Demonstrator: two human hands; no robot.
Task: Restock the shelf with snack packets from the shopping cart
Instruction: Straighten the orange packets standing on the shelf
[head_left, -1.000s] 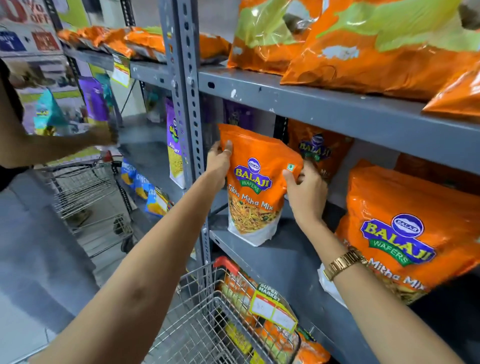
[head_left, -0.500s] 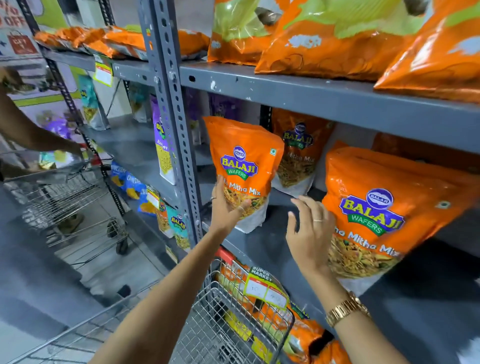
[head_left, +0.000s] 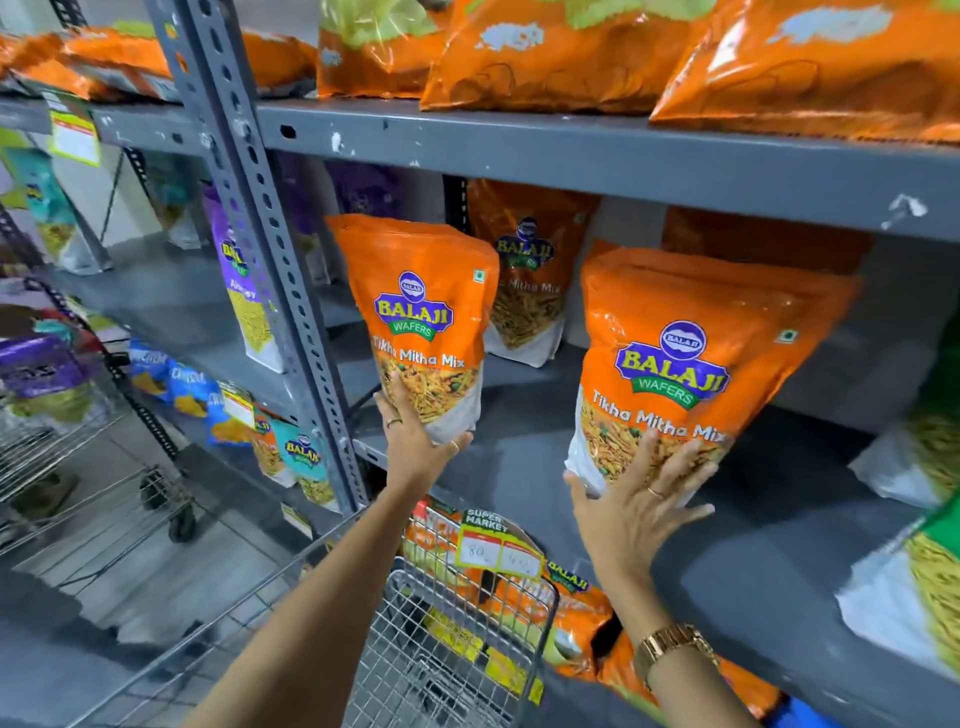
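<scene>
Two orange Balaji Tikha Mitha Mix packets stand upright on the grey middle shelf (head_left: 519, 467). My left hand (head_left: 415, 441) lies flat against the bottom front of the left packet (head_left: 421, 312), fingers spread. My right hand (head_left: 639, 499) presses its open palm on the lower front of the larger right packet (head_left: 691, 353). Neither hand is closed around a packet. A third orange packet (head_left: 527, 270) stands behind, between the two. The wire shopping cart (head_left: 452, 639) sits below my arms, with orange packets (head_left: 576, 613) beyond its rim.
A perforated grey upright (head_left: 260, 234) divides the shelving. Orange bags (head_left: 571, 47) fill the top shelf. Purple and blue packets (head_left: 239, 291) stand on the left bay. A second cart (head_left: 62, 467) stands at far left. Green-and-white packets (head_left: 924, 457) sit at the right.
My hands have left the top of the left packet. The left hand dropped to its base, and the right hand moved across to the right packet. The view shifted right.
</scene>
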